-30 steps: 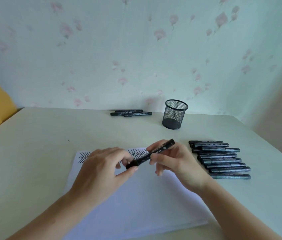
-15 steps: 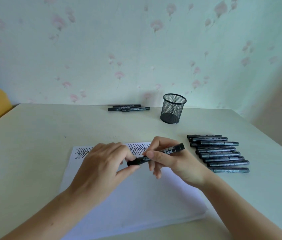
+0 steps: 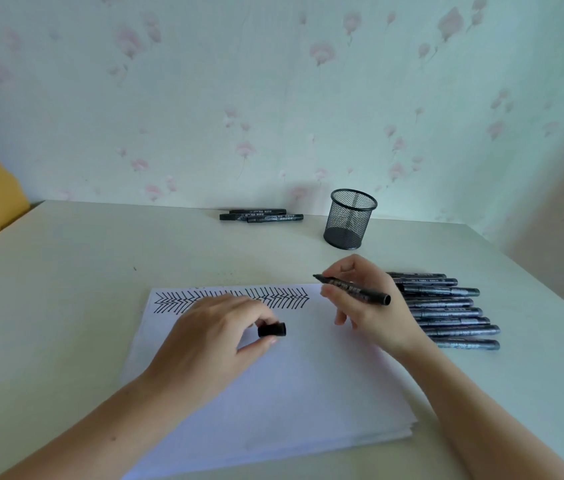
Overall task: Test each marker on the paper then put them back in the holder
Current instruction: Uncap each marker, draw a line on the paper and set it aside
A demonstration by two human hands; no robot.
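Black cap (image 3: pixel 272 330) pinched in left hand (image 3: pixel 211 336); right hand (image 3: pixel 365 303) fingers grip uncapped marker (image 3: pixel 353 289) above paper (image 3: pixel 273 393).

From the paper (image 3: pixel 273 393), the way to the mesh holder (image 3: pixel 350 220) at 1 o'clock crosses bare table (image 3: pixel 100 271), and its mouth is unblocked. A row of markers (image 3: pixel 447 310) lines the 3 o'clock side. Three markers (image 3: pixel 261 216) lie at 12 o'clock by the wall, left of the holder.
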